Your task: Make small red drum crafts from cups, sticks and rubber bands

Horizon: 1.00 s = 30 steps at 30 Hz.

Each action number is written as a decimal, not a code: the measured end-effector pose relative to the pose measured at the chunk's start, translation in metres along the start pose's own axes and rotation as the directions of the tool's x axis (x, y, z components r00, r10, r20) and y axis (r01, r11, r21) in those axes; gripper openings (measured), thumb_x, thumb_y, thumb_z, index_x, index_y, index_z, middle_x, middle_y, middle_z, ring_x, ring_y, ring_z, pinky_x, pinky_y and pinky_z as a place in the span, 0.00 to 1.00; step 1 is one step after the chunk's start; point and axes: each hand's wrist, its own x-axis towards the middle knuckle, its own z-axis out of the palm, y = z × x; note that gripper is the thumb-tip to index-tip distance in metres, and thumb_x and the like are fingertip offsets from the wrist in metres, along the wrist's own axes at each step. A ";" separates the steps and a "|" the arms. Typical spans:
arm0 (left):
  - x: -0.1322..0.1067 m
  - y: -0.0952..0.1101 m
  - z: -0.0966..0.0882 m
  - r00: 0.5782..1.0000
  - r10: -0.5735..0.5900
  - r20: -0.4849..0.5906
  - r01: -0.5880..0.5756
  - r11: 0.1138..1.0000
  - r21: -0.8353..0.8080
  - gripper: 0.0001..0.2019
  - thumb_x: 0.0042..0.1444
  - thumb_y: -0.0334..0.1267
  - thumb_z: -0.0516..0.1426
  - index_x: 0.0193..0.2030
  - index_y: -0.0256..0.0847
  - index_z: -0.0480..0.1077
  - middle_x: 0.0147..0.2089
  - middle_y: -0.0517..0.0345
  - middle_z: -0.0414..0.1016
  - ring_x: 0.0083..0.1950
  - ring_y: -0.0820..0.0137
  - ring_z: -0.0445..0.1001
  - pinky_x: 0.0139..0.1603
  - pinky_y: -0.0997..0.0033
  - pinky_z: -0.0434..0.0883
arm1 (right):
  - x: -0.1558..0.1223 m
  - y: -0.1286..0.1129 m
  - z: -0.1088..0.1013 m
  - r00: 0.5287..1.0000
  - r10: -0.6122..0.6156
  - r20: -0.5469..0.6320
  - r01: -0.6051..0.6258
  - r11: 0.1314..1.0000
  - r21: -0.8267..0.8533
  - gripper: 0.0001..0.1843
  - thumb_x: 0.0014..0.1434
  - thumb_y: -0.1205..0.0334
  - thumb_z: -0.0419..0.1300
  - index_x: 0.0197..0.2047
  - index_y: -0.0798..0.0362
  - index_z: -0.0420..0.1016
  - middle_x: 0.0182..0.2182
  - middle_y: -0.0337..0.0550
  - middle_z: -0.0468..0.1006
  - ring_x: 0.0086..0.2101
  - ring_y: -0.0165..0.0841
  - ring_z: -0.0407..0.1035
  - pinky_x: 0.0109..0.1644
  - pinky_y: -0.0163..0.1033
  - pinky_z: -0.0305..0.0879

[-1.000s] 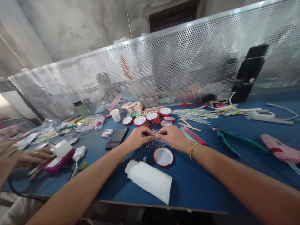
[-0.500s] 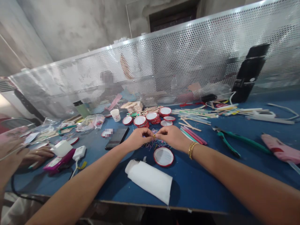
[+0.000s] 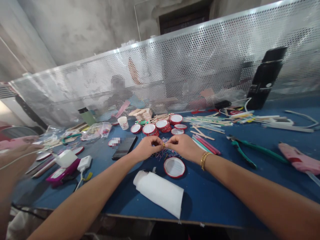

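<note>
My left hand [image 3: 146, 149] and my right hand [image 3: 183, 146] meet fingertip to fingertip over the blue table [image 3: 220, 186]. Both are pinched on a tiny yellow piece [image 3: 163, 144] held between them. Right under the fingers lies a heap of thin coloured rubber bands [image 3: 165, 154]. A gold bracelet [image 3: 205, 159] sits on my right wrist. A red-rimmed white lid [image 3: 174, 167] lies just below my right hand, and a roll of white sheet [image 3: 160, 192] lies nearer the table's front edge.
Several red-rimmed lids [image 3: 160, 127] are stacked behind my hands, beside a black phone [image 3: 124, 147] and a paper cup [image 3: 123, 122]. Green pliers [image 3: 246, 149], a pink glue gun [image 3: 298, 160] and coloured sticks [image 3: 207, 144] lie right. A co-worker's blurred hand [image 3: 15, 161] is at left. A perforated metal screen [image 3: 175, 70] backs the table.
My own hands have stayed pinched together in place. The co-worker's hands at the left have lifted off the table and moved toward the camera, now blurred.
</note>
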 end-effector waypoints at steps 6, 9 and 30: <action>0.000 -0.001 -0.001 1.000 0.000 -0.029 0.001 1.000 0.009 0.11 0.49 0.43 0.62 0.32 0.36 0.72 0.29 0.61 0.72 0.30 0.74 0.67 0.33 0.74 0.64 | 0.000 0.003 0.002 1.000 -0.017 0.010 0.016 0.998 0.057 0.10 0.55 0.57 0.62 0.32 0.55 0.80 0.31 0.44 0.81 0.32 0.33 0.73 0.36 0.36 0.64; 0.000 0.000 -0.001 1.000 -0.006 -0.023 0.006 1.000 0.003 0.10 0.48 0.42 0.62 0.31 0.36 0.71 0.28 0.61 0.72 0.30 0.75 0.67 0.32 0.74 0.63 | -0.001 0.002 0.004 0.999 -0.047 0.005 0.047 0.997 0.061 0.08 0.53 0.58 0.62 0.30 0.54 0.78 0.29 0.43 0.80 0.30 0.32 0.72 0.34 0.35 0.64; 0.003 -0.003 0.002 0.997 -0.018 -0.074 0.003 0.981 -0.196 0.17 0.46 0.43 0.66 0.41 0.36 0.73 0.35 0.57 0.75 0.33 0.73 0.70 0.35 0.72 0.65 | 0.004 0.005 0.002 0.993 -0.068 -0.099 0.076 0.994 0.080 0.10 0.54 0.56 0.59 0.29 0.54 0.71 0.28 0.38 0.75 0.29 0.29 0.65 0.33 0.35 0.60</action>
